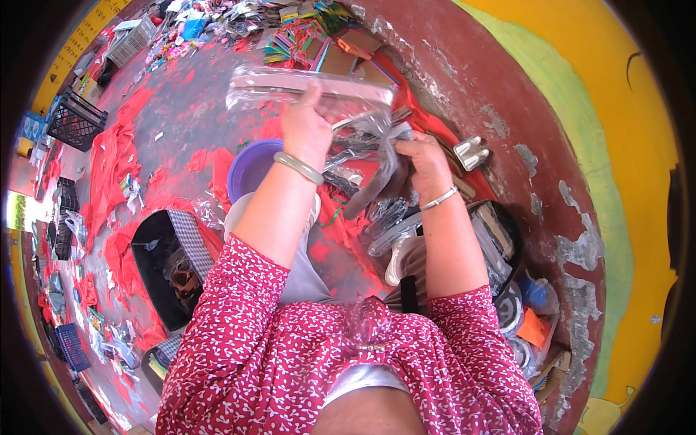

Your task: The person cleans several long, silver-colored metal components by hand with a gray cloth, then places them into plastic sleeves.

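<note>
My left hand is closed on a long, flat, pinkish strip in clear plastic wrapping, held up crosswise and smeared by motion. The far end of the wrapping reaches over towards my other hand. Thumb and fingers of my right hand pinch a limp grey band that hangs down in a loop; whether it is cloth or plastic I cannot make out. Beneath both hands lies a jumble of plastic-wrapped pieces. A purple basin stands just left of my left forearm.
To my left is a black bin with a checked cloth lining. Red cloth litters the floor. Colourful boards pile up ahead, and a black crate sits far left. Close on the right rises a peeling red wall.
</note>
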Demonstrator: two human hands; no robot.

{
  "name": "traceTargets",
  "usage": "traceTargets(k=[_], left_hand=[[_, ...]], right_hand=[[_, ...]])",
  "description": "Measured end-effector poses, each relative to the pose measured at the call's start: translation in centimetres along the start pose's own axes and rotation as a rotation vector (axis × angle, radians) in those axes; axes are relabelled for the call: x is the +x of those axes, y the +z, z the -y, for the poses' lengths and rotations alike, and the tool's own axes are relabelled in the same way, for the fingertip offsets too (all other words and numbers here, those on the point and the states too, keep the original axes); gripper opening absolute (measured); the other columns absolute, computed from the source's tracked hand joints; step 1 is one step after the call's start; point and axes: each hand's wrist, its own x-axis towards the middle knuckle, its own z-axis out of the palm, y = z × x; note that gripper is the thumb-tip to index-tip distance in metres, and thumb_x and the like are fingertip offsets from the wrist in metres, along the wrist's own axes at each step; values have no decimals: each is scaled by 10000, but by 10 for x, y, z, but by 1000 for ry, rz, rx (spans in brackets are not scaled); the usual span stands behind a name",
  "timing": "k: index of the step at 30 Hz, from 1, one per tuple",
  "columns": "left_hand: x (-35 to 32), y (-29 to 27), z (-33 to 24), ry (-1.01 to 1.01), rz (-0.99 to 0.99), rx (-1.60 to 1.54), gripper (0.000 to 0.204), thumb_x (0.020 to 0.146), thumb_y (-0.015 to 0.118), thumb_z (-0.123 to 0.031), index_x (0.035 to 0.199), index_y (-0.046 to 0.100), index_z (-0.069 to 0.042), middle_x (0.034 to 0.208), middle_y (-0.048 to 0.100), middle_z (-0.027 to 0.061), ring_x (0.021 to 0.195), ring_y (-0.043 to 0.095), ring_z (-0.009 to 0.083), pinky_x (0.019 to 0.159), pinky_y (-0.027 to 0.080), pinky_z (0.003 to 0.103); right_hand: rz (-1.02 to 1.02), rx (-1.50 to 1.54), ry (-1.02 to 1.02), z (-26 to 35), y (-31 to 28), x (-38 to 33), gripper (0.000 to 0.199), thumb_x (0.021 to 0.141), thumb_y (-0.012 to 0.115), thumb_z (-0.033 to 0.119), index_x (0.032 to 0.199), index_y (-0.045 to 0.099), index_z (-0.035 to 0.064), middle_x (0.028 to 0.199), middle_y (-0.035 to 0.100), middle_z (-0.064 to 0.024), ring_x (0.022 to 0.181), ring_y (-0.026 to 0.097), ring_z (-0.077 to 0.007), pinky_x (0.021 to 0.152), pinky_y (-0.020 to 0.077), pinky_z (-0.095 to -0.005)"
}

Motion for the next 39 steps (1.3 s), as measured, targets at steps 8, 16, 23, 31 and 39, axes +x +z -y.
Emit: traceTargets(k=[8, 16, 23, 31, 39], left_hand=[[-22, 28, -10, 127, -53, 19, 180, 812, 598, -77, 974, 520, -67, 935, 575, 75, 847, 586, 228, 769, 495, 392], [-43, 36, 31, 81, 142, 38, 179, 812, 555, 18, 968, 527, -63, 883, 591, 58, 855, 587, 202, 743, 508, 360], [-40, 26, 38, -96, 131, 39, 141, 807, 587, -46, 940, 549, -78, 876, 597, 48, 794, 594, 196, 697, 483, 307], [-24, 21, 18, -43, 113, 61, 133, 799, 611, -96, 912, 563, -44, 840, 611, 49, 755, 590, 175, 641, 464, 276], [-8, 14, -27, -11, 217, 213, 168, 797, 609, -58, 955, 551, -54, 849, 606, 39, 764, 589, 157, 648, 478, 267]], right_hand=[[140, 437, -65, 0, -24, 11, 300, 829, 596, 221, 1043, 550, 16, 936, 621, -87, 833, 598, -210, 783, 474, -333], [-31, 331, -113, -22, -3, 22, 282, 806, 617, 128, 1054, 534, 20, 964, 612, -82, 863, 598, -207, 735, 494, -352], [-81, 300, -163, -16, -4, 21, 234, 769, 552, -54, 998, 570, -6, 916, 626, -96, 808, 618, -216, 715, 509, -331], [175, -41, 44, -5, -9, 8, 246, 793, 559, 35, 1028, 548, -33, 951, 623, -128, 825, 616, -238, 736, 493, -351], [-293, -798, -117, 31, -23, -13, 566, 815, 549, 446, 1094, 558, -47, 1031, 600, -112, 955, 541, -173, 852, 394, -278]])
